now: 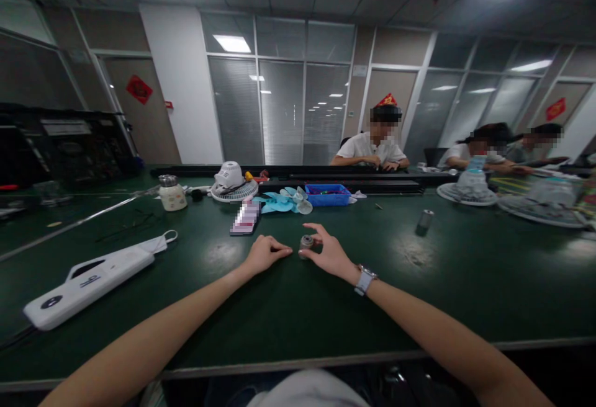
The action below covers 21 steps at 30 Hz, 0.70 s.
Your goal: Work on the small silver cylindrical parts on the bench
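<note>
A small grey metal cylinder [306, 244] with a dark round hole in its top stands upright on the green table in front of me. My right hand [328, 252], with a watch on the wrist, holds it from the right between thumb and fingers; the index finger sticks out above it. Just left of the cylinder, apart from it, is my left hand [267, 254]. Its thumb and fingertips are pressed together, and whatever may be between them is too small to make out. Another grey cylinder [424, 221] stands farther right.
A white power strip [93, 284] lies at left. Farther back are a patterned jar [172, 196], a white fan part [229, 176], a phone [245, 217], light-blue fan blades [282, 201] and a blue tray [328, 195]. Several people sit across the table [261, 332].
</note>
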Motion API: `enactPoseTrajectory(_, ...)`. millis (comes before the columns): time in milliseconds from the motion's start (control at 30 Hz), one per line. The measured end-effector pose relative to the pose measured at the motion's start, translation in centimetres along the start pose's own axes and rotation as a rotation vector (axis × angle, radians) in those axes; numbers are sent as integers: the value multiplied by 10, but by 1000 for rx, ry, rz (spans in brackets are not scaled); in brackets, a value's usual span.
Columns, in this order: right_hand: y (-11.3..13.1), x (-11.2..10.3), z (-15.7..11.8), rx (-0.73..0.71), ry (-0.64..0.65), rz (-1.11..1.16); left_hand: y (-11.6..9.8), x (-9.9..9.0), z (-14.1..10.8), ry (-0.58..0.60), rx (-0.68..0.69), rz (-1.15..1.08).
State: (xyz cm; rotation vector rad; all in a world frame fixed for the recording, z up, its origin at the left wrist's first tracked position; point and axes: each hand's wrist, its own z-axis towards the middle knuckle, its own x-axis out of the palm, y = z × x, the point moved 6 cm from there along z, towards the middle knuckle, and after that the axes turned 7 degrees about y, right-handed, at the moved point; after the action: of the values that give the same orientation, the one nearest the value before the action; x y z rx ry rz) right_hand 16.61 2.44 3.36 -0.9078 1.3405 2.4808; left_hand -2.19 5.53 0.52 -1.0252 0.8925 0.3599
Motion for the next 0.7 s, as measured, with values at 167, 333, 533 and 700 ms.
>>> enactPoseTrajectory(167, -68, -102, 3, 212, -313, -308, 2, -2, 1, -78, -53, -13)
enactPoseTrajectory(333, -140, -180, -22, 508, -466, -617, 16, -8, 1, -232, -180, -143)
enactPoseTrajectory(533, -145, -185, -30, 577, -450, -678, 23, -9, -1, -314, -236, -233)
enactPoseTrajectory(700, -34, -98, -6, 66, -400, -755, 29, -8, 1, -353, -243, -235)
